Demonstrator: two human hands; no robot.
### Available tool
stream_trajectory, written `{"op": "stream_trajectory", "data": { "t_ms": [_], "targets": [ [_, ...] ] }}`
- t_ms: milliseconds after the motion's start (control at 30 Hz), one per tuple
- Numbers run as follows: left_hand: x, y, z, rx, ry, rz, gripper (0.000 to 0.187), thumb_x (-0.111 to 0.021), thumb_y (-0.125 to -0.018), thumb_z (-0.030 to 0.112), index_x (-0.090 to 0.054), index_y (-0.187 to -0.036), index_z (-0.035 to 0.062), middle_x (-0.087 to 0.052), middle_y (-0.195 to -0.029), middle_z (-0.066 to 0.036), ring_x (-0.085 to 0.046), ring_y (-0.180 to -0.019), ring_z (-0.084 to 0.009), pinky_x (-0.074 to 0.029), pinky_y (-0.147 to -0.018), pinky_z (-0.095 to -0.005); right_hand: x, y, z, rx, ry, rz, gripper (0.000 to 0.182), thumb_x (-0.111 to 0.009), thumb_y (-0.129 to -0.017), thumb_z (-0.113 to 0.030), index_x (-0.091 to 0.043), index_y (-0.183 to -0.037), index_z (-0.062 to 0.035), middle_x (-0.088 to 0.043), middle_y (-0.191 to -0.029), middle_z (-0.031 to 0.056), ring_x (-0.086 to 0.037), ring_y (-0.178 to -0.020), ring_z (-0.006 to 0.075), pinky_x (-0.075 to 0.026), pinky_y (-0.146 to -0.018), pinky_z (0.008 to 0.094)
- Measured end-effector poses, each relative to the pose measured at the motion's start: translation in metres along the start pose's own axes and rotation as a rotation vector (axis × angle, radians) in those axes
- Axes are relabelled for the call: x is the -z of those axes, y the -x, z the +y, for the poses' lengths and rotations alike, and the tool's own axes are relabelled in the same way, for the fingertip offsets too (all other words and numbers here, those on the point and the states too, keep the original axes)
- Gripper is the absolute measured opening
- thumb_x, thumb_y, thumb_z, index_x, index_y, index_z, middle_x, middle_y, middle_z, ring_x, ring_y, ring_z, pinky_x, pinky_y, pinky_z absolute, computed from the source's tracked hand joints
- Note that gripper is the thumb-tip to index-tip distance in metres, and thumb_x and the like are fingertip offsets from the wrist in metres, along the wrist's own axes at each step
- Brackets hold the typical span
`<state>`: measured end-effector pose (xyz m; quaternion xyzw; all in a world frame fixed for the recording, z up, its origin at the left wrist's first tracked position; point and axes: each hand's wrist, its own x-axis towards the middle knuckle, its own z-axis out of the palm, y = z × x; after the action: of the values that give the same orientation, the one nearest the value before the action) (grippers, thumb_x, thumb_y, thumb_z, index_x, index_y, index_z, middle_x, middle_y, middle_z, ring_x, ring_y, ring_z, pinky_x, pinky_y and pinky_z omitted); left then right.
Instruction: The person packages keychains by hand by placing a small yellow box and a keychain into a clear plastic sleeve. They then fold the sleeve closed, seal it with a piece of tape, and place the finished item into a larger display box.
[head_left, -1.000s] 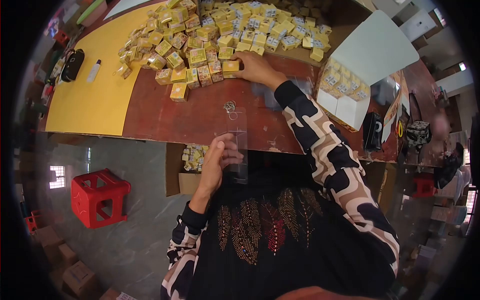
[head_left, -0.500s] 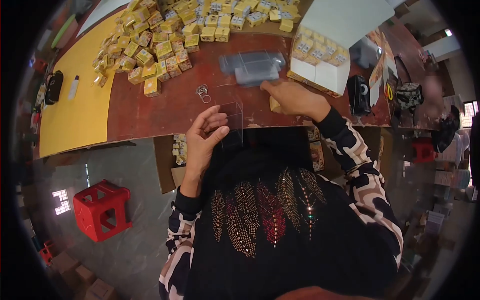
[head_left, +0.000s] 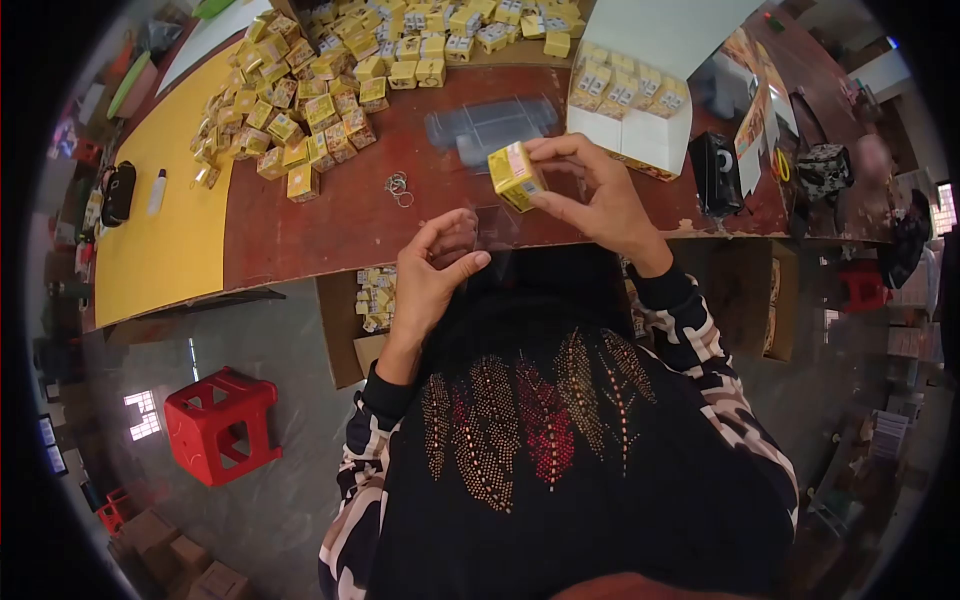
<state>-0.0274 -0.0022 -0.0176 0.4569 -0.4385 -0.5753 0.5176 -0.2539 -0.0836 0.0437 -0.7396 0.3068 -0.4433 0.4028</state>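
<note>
One yellow box (head_left: 516,176) (right-hand fingertips)

No legible text anywhere in view. Small yellow box (head_left: 516,175), held in right hand (head_left: 592,190), carried white printed label, lettering too small and blurred to read. Yellow boxes heaped on table (head_left: 330,215) showed coloured printing, none readable. Boxes packed in white carton (head_left: 640,125) bore similar labels, likewise unreadable. Clear plastic sleeve (head_left: 490,225) at left hand (head_left: 432,275) showed no marking.
</note>
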Motion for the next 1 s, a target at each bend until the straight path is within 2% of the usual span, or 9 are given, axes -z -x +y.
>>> {"op": "stream_trajectory", "data": {
  "t_ms": [133,233,467,533,667,733,767,867,1000],
  "targets": [
    [-0.004,0.001,0.004,-0.011,0.015,0.005,0.057,-0.079,-0.080,-0.001,-0.056,-0.132,-0.0014,-0.065,-0.121,-0.012,-0.063,-0.109,-0.0176,-0.053,-0.096,-0.0303,-0.004,-0.004,-0.005,0.204,0.415,-0.138,0.034,-0.075,-0.081,-0.008,-0.061,-0.113,-0.0038,-0.066,-0.116,0.0113,-0.062,-0.109,0.0287,-0.052,-0.092,0.0365],
    [-0.004,0.004,0.002,0.010,0.014,0.002,0.057,-0.078,-0.081,-0.001,-0.054,-0.133,-0.0018,-0.066,-0.121,-0.012,-0.063,-0.109,-0.0176,-0.053,-0.095,-0.0302,-0.005,-0.005,-0.010,0.201,0.458,-0.269,0.033,-0.073,-0.082,-0.011,-0.062,-0.113,-0.0043,-0.065,-0.115,0.0122,-0.060,-0.109,0.0325,-0.052,-0.090,0.0389],
    [-0.012,0.005,-0.002,-0.024,0.098,-0.024,0.057,-0.074,-0.084,-0.002,-0.050,-0.136,-0.0024,-0.065,-0.121,-0.012,-0.062,-0.110,-0.0172,-0.052,-0.094,-0.0291,-0.010,-0.004,0.002,0.076,0.354,-0.373,0.029,-0.071,-0.085,-0.013,-0.061,-0.111,-0.0047,-0.065,-0.114,0.0113,-0.061,-0.106,0.0313,-0.052,-0.088,0.0401],
    [-0.014,0.005,-0.004,-0.034,0.105,-0.026,0.059,-0.074,-0.085,-0.002,-0.049,-0.138,-0.0024,-0.064,-0.121,-0.012,-0.062,-0.111,-0.0173,-0.052,-0.094,-0.0289,-0.009,-0.004,0.008,0.054,0.275,-0.502,0.034,-0.072,-0.084,-0.010,-0.062,-0.115,-0.0050,-0.065,-0.121,0.0100,-0.060,-0.112,0.0296,-0.049,-0.096,0.0389],
    [-0.018,0.004,0.004,-0.097,0.172,0.002,0.061,-0.071,-0.088,-0.002,-0.044,-0.142,0.0006,-0.062,-0.122,-0.011,-0.062,-0.111,-0.0173,-0.053,-0.092,-0.0282,-0.016,-0.001,0.003,0.124,0.299,-0.373,0.039,-0.074,-0.084,-0.010,-0.059,-0.119,-0.0047,-0.063,-0.125,0.0103,-0.059,-0.115,0.0261,-0.049,-0.096,0.0377],
    [-0.019,0.004,0.008,-0.110,0.221,0.022,0.060,-0.070,-0.089,-0.001,-0.043,-0.143,0.0020,-0.062,-0.121,-0.010,-0.061,-0.111,-0.0170,-0.053,-0.091,-0.0277,-0.021,0.006,0.005,-0.001,0.167,0.007,0.043,-0.076,-0.083,-0.015,-0.058,-0.120,-0.0061,-0.062,-0.123,0.0092,-0.061,-0.112,0.0242,-0.051,-0.092,0.0374],
    [-0.019,0.003,0.010,-0.103,0.207,0.020,0.056,-0.067,-0.092,0.002,-0.044,-0.143,0.0040,-0.062,-0.122,-0.010,-0.062,-0.110,-0.0176,-0.055,-0.091,-0.0302,-0.023,0.011,0.006,-0.130,0.049,0.008,0.043,-0.076,-0.085,-0.014,-0.058,-0.122,-0.0043,-0.062,-0.125,0.0076,-0.060,-0.115,0.0194,-0.051,-0.095,0.0366],
    [-0.018,0.001,0.007,-0.074,0.202,-0.016,0.048,-0.064,-0.096,0.007,-0.047,-0.141,0.0054,-0.061,-0.121,-0.010,-0.062,-0.110,-0.0184,-0.057,-0.090,-0.0333,-0.033,0.028,0.022,-0.342,-0.391,-0.126,0.042,-0.072,-0.089,-0.011,-0.054,-0.126,-0.0010,-0.058,-0.130,0.0124,-0.061,-0.114,0.0203,-0.052,-0.094,0.0330],
    [-0.016,0.000,0.003,-0.044,0.245,-0.068,0.038,-0.063,-0.096,0.008,-0.054,-0.133,0.0038,-0.056,-0.128,-0.007,-0.061,-0.111,-0.0168,-0.055,-0.088,-0.0283,-0.039,0.036,0.031,-0.267,-0.531,-0.034,0.041,-0.068,-0.091,-0.009,-0.052,-0.128,-0.0015,-0.056,-0.132,0.0126,-0.061,-0.114,0.0198,-0.052,-0.095,0.0334]
  ]
}}
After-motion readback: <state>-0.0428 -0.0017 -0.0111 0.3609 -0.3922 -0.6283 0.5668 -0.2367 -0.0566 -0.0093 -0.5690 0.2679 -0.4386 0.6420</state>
